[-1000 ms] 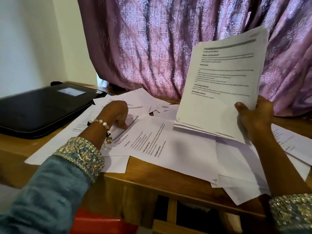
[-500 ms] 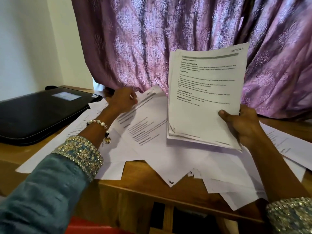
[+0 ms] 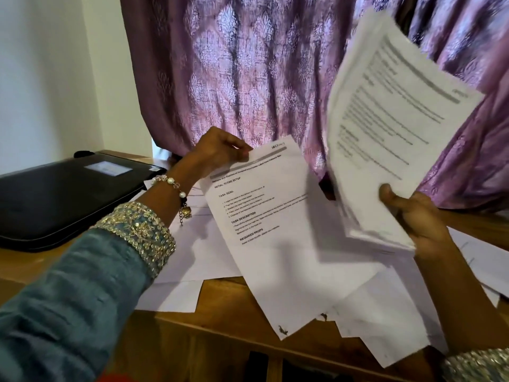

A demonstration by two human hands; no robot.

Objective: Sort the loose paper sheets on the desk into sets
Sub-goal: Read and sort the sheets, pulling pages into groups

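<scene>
While left hand (image 3: 220,153) pinches one sheet (image 3: 272,224) mid-frame and right hand (image 3: 413,216) grips stack (image 3: 385,128) upper right, next likely merge.

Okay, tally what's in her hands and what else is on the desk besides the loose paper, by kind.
Single sheet, pinched by the left hand: 1
Stack of sheets, held in the right hand: 1
Black case on the desk: 1
Total: 3
</scene>
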